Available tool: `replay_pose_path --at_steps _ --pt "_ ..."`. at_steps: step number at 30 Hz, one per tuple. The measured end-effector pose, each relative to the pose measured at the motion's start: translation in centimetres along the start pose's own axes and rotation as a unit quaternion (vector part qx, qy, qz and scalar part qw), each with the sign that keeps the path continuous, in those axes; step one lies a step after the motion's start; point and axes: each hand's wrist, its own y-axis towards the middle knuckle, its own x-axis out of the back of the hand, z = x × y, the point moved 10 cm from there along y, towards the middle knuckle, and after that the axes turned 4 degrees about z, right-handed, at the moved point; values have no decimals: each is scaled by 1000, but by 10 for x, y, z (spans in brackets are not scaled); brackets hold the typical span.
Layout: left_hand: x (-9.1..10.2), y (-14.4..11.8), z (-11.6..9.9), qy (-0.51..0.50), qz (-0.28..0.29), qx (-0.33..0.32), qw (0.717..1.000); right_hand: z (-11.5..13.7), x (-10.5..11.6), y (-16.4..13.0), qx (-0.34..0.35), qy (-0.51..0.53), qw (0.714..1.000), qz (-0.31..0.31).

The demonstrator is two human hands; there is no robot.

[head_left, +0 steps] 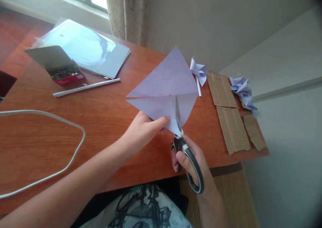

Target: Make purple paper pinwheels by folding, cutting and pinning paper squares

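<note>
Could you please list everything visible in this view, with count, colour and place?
paper square: one, pale lilac, held above the table's middle, partly cut
scissors: one, black and white handles, blades in the paper
pinwheel: one, lilac, right of the paper
folded paper pile: one, lilac, far right edge
cardboard pieces: three, brown, right end
rolled stick: one, white, left of centre
pin box: one, red, open, far left
plastic folder: one, clear bluish, by the window
cable: one, white, near left
table: one, reddish wood
left hand: pinches the paper's lower edge
right hand: grips the scissors
</note>
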Motion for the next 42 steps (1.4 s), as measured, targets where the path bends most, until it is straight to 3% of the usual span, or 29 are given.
replay_pose_path --at_steps 16,25,37,42 --pt "-1 2 -1 2 5 2 1000 -5 3 0 -7 3 1000 -30" --pt "0 1 1 13 4 9 1000 -7 3 3 -3 -31 999 8" --pt "-1 1 -1 0 5 9 1000 -7 5 2 -3 -22 1000 -13" --pt "-2 1 0 -6 4 11 1000 -8 4 2 0 -35 999 5"
